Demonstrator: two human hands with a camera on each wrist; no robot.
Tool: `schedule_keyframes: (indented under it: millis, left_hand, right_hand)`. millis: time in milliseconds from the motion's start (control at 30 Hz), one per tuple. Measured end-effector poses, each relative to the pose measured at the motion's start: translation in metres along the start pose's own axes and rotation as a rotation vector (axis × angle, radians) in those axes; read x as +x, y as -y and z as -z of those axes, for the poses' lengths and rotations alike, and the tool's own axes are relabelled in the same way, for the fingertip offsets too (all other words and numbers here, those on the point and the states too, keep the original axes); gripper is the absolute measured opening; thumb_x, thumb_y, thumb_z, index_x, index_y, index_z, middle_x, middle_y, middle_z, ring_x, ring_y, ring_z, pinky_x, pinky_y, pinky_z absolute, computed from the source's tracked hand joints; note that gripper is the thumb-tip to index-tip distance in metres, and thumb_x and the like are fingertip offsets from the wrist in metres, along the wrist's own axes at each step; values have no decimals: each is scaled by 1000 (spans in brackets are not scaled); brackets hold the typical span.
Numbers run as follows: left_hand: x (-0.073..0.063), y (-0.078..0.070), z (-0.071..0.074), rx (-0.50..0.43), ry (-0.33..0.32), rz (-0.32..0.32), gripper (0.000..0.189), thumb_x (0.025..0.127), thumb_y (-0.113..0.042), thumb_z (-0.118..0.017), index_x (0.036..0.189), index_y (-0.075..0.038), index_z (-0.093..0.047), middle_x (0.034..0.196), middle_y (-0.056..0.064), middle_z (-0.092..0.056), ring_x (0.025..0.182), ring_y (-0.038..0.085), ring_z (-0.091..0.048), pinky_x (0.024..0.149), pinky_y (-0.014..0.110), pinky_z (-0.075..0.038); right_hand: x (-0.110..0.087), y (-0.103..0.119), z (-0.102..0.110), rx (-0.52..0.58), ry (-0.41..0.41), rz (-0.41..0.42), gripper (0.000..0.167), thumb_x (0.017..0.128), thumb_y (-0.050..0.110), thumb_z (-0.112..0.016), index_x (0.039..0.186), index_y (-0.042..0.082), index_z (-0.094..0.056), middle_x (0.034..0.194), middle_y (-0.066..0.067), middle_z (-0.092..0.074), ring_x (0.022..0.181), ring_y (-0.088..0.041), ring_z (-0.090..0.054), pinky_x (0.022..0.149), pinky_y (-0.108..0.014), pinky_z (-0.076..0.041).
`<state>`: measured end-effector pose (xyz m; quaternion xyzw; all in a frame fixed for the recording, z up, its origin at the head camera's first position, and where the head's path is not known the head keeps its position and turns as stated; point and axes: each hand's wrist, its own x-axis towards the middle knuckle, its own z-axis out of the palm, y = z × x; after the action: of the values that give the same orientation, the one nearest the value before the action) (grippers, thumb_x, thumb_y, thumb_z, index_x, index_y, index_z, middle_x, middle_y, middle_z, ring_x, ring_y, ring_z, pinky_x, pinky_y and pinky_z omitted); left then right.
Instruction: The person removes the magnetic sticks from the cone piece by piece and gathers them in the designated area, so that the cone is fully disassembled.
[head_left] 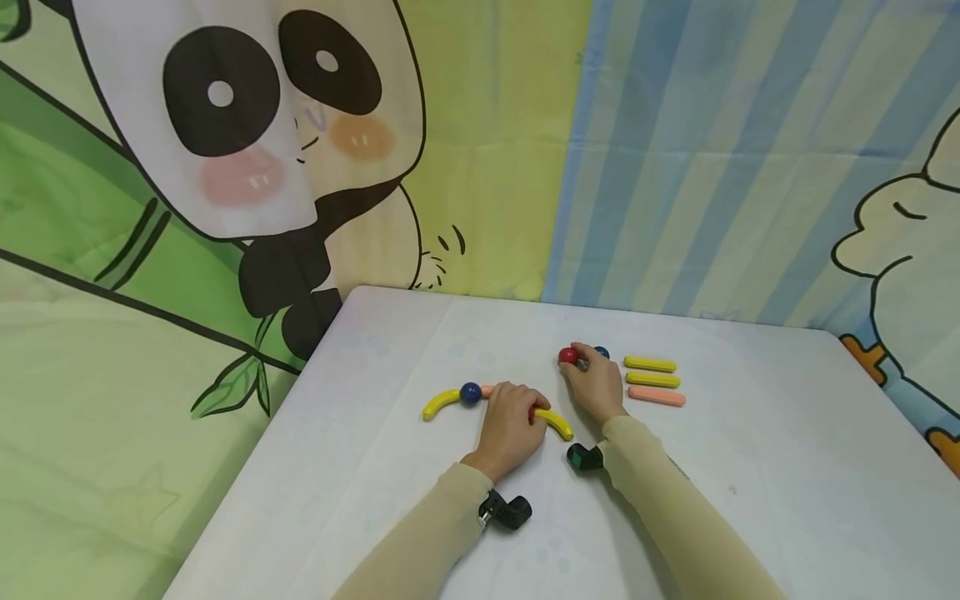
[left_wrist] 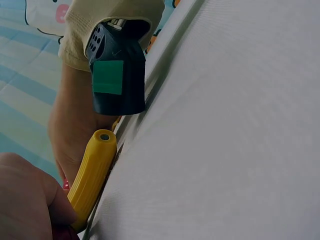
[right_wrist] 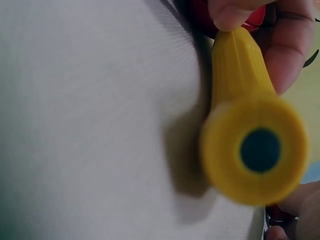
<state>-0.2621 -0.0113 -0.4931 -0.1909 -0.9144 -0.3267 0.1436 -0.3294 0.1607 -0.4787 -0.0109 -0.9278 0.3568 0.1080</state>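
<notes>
My left hand (head_left: 510,425) pinches a red ball (right_wrist: 200,15) with a curved yellow magnetic rod (head_left: 555,423) joined to it. On the hand's other side, a pink rod (head_left: 487,391), a blue ball (head_left: 470,393) and another curved yellow rod (head_left: 441,404) form a row; the link under the hand is hidden. A metal disc shows in the yellow rod's end (left_wrist: 104,136). My right hand (head_left: 596,383), farther back on the table, holds a second red ball (head_left: 567,356) between thumb and fingers. Just beyond that hand sits a partly hidden blue ball (head_left: 602,352).
Right of the right hand lie two straight yellow rods (head_left: 651,364) and a pink rod (head_left: 657,396), roughly parallel. The white table (head_left: 787,467) ends at a cloth backdrop (head_left: 487,167) with a panda picture. Wrist cameras (head_left: 513,512) stick out from both sleeves.
</notes>
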Motion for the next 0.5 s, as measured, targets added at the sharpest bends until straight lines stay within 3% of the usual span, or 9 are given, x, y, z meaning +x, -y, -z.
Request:
schedule_keyframes:
  millis: [133,267,500]
  left_hand:
    - [0,0,-2,-1,4,5,12,82,-14,-67,91,-21,-69,73,-11,-49,83,13,-43,91,30,-35]
    - [0,-1,-3,0,16,10,13,82,-14,-66,92,-21,-69,73,-11,-49,83,13,-43,92,31,-35]
    - [1,0,0,4,1,7,13,82,-13,-67,92,-20,-69,76,-11,-54,83,13,-44,91,31,-36]
  right_hand:
    - [-6,-1,2,-7,-7,14,51,92,25,-68,138,9,-54,127,-17,-63,103,-32,-61,89,-46,-48]
    - [-23,-1,8,27,-9,39,55,91,20,-67,143,10,-49,123,-18,-64,90,-28,-64,80,-43,-52]
    - [-74,-1,14,77,-40,129,51,90,15,-68,138,8,-51,135,-14,-55,102,-28,-65,90,-47,-52]
